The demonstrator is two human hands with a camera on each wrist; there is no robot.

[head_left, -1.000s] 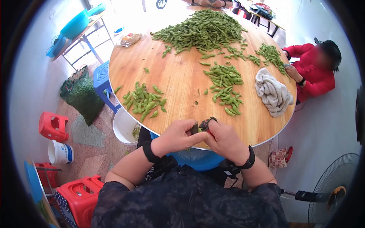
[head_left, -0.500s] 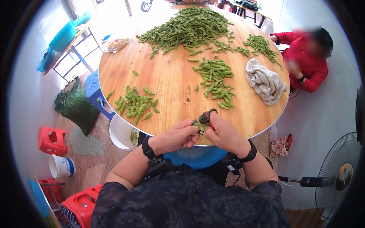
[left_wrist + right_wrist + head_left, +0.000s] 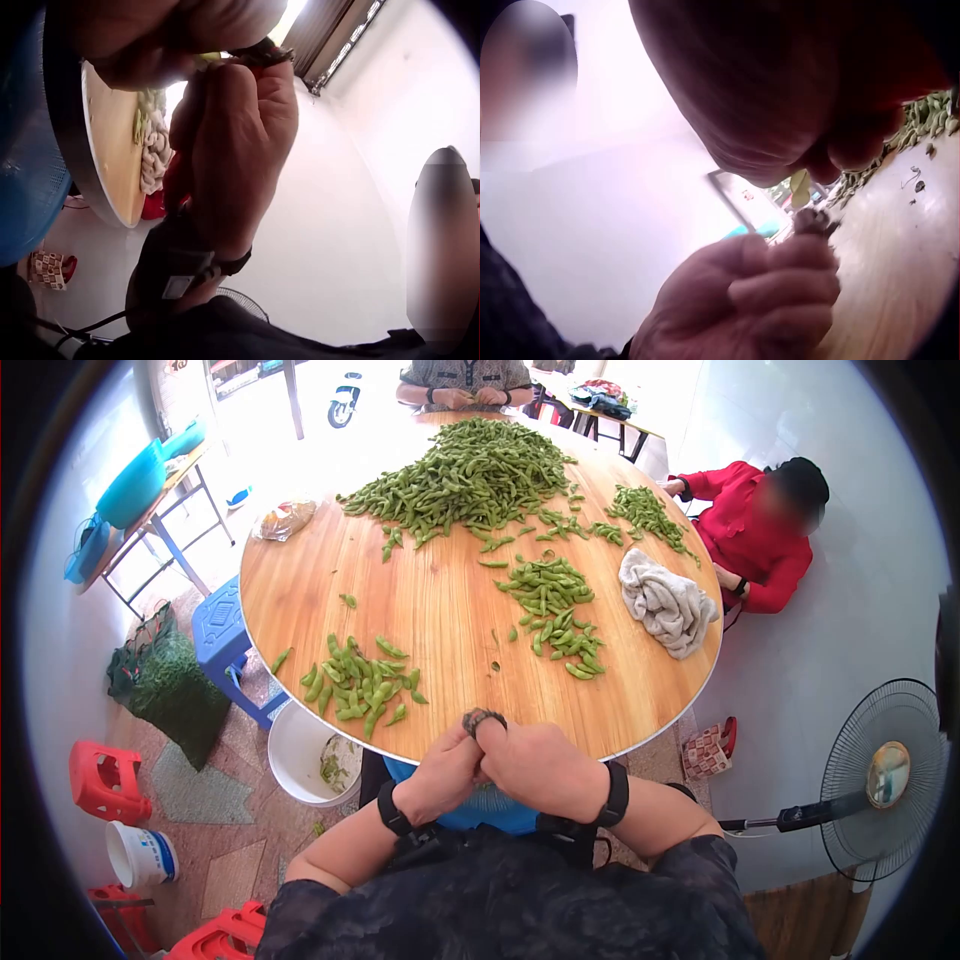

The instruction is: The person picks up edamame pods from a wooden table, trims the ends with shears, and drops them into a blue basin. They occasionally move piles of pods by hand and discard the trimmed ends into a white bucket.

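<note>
My left hand (image 3: 445,772) and right hand (image 3: 545,768) meet just over the table's near edge, fingers curled together. A green soybean pod (image 3: 208,58) is pinched between them, mostly covered by fingers. In the right wrist view, a pale green part of the pod (image 3: 800,187) sticks out near the left thumb tip. Dark wrapping (image 3: 485,720) covers the right thumb. Loose soybean pods (image 3: 355,682) lie left of my hands, with another group (image 3: 550,605) ahead to the right. Under the hands, a blue basin (image 3: 490,810) shows below the table edge.
A large heap of pods (image 3: 470,475) covers the far side of the round wooden table (image 3: 430,630). A grey cloth (image 3: 665,603) lies at the right. A white bucket (image 3: 300,755) stands at the lower left. A person in red (image 3: 765,540) sits at the right; another person (image 3: 465,380) sits opposite.
My hands, slightly apart half a second ago with the pod showing, have closed together and cover most of it. The head view has shifted, bringing the person opposite more into sight.
</note>
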